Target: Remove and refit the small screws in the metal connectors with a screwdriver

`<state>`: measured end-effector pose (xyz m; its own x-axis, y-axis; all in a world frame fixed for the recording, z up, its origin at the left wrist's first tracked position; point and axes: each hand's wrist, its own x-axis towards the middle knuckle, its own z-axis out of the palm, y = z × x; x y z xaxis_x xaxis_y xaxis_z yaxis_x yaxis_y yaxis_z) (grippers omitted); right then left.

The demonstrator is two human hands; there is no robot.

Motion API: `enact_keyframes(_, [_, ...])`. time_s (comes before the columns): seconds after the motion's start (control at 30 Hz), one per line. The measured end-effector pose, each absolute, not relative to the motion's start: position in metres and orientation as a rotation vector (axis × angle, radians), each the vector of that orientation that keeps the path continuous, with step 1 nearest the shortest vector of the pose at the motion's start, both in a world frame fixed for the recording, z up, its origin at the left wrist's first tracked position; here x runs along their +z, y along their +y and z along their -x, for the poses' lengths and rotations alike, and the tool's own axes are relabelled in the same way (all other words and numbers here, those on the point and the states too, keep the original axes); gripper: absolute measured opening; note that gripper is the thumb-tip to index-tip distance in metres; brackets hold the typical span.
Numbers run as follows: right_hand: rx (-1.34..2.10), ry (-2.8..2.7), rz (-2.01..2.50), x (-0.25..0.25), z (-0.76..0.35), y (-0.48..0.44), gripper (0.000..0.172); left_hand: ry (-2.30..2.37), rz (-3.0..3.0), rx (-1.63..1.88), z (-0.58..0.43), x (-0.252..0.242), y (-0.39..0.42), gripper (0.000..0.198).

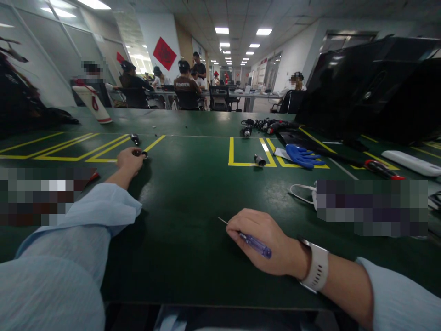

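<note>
In my right hand is a small screwdriver with a clear purple handle; its thin shaft points left, above the green table. My left hand reaches far out and closes on a small dark metal ring-like part, partly covered by the fingers. Just behind it lies a short metal cylinder on its side. A similar metal fitting rests inside a yellow taped box across the table, well beyond my right hand.
Farther right are a blue glove, black cables, a red-and-black tool handle and a white case. A large black monitor stands at right. At far left is a white cup. People sit in the background.
</note>
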<state>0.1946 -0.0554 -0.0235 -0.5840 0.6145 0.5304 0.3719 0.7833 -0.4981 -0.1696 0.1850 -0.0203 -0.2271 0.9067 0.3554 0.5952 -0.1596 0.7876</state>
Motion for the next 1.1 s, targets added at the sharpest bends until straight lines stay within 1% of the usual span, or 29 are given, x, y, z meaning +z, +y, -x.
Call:
enact_keyframes(0.1, [0.443,-2.247,0.731,-0.025,-0.194,-0.055,0.013,1.95,-1.754,1.45,0.157,-0.013,0.174,0.035])
enact_keyframes(0.2, [0.44,-2.23,0.729,-0.027,-0.194,-0.055,0.014,1.858,-2.004,1.395,0.128,-0.013,0.158,0.038])
enact_keyframes(0.27, [0.437,-2.215,0.708,-0.028,-0.195,-0.055,0.017,1.689,-2.206,1.233,0.1,-0.018,0.142,0.035])
enact_keyframes(0.37, [0.42,-2.2,0.68,-0.028,-0.195,-0.056,0.019,1.36,-2.443,0.893,0.055,-0.027,0.107,0.037])
enact_keyframes(0.4, [0.409,-2.197,0.683,-0.027,-0.194,-0.056,0.019,1.228,-2.511,0.761,0.043,-0.029,0.094,0.04])
enact_keyframes(0.47, [0.396,-2.202,0.702,-0.026,-0.193,-0.056,0.018,0.928,-2.663,0.353,0.027,-0.03,0.071,0.047])
enact_keyframes(0.5, [0.391,-2.209,0.71,-0.026,-0.192,-0.056,0.019,0.859,-2.687,0.243,0.022,-0.03,0.062,0.048])
enact_keyframes(0.53, [0.387,-2.22,0.714,-0.026,-0.191,-0.055,0.02,0.821,-2.702,0.169,0.019,-0.029,0.056,0.049])
enact_keyframes(0.6, [0.381,-2.251,0.725,-0.026,-0.191,-0.055,0.02,0.814,-2.71,0.131,0.016,-0.028,0.049,0.051])
enact_keyframes(0.67, [0.392,-2.287,0.747,-0.026,-0.191,-0.055,0.019,0.795,-2.71,0.138,0.017,-0.027,0.052,0.049])
enact_keyframes(0.73, [0.414,-2.31,0.767,-0.026,-0.192,-0.055,0.017,0.788,-2.715,0.221,0.022,-0.025,0.063,0.045])
enact_keyframes(0.8, [0.431,-2.315,0.768,-0.025,-0.192,-0.055,0.017,0.918,-2.696,0.479,0.035,-0.02,0.083,0.041])
enact_keyframes(0.87, [0.443,-2.313,0.756,-0.024,-0.192,-0.054,0.017,1.236,-2.543,0.909,0.057,-0.014,0.108,0.04])
enact_keyframes(0.93, [0.452,-2.315,0.741,-0.022,-0.192,-0.054,0.016,1.455,-2.377,1.145,0.085,-0.007,0.132,0.051])
enact_keyframes(0.97, [0.454,-2.317,0.734,-0.022,-0.191,-0.054,0.016,1.542,-2.19,1.306,0.099,-0.004,0.141,0.054])
enact_keyframes(1.03, [0.451,-2.317,0.726,-0.022,-0.19,-0.054,0.015,1.578,-2.042,1.341,0.121,0.001,0.153,0.057])
enact_keyframes(1.1, [0.448,-2.313,0.719,-0.023,-0.189,-0.054,0.015,1.518,-1.931,1.286,0.131,0.005,0.154,0.053])
